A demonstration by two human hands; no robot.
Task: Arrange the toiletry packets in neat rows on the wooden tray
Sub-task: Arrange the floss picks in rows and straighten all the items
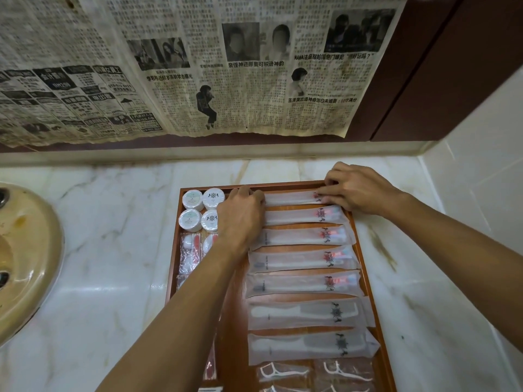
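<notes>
Wooden tray [365, 250] on a marble counter [113, 250] holds toothbrush packets in a row. Both hands grip the farthest packet [288, 198] (at the tray's back edge): left hand [243, 213] holds its left end, right hand [353, 190] pinches its right end.

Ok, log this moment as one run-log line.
step: aligning top packet | left hand: holds top toothbrush packet left end | right hand: holds right end | wooden tray: rows below set
</notes>
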